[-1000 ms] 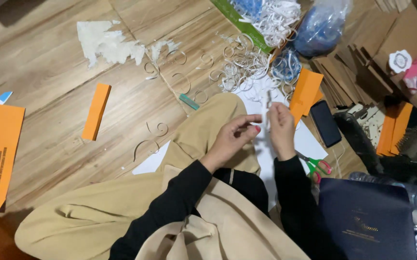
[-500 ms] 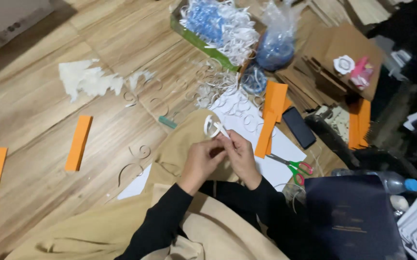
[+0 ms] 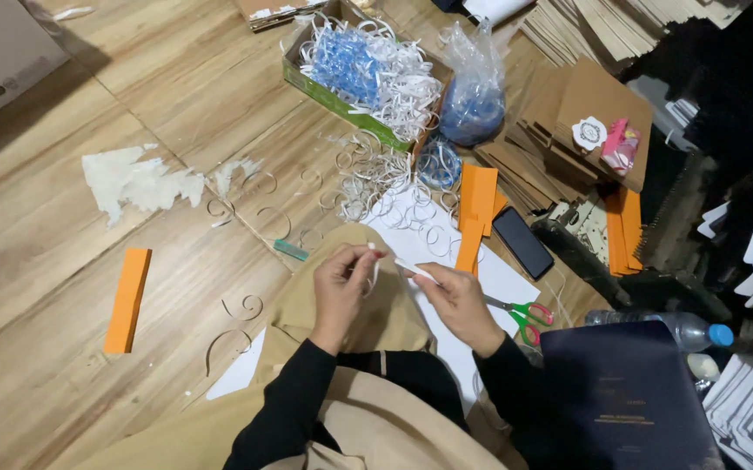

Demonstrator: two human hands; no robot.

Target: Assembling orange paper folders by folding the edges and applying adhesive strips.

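Note:
I sit on a wooden floor with a tan-clad knee raised under my hands. My left hand (image 3: 343,285) pinches one end of a narrow white paper strip (image 3: 411,267). My right hand (image 3: 461,300) grips the other end, so the strip spans the gap between them. Both sleeves are black. Under my hands lies a white paper sheet (image 3: 446,252) with several curled paper strips (image 3: 376,178) scattered on and beyond it.
Scissors with red and green handles (image 3: 526,313) lie by my right wrist. Near them are a black phone (image 3: 522,242), orange card strips (image 3: 475,209), another orange strip (image 3: 127,298), a box of paper shreds (image 3: 363,74), a plastic bag (image 3: 474,96), a dark folder (image 3: 624,396) and a water bottle (image 3: 663,326).
My hands, close together pinching the strip, have drawn apart so the strip stretches between them. The camera has tipped forward, bringing the box and bag into view.

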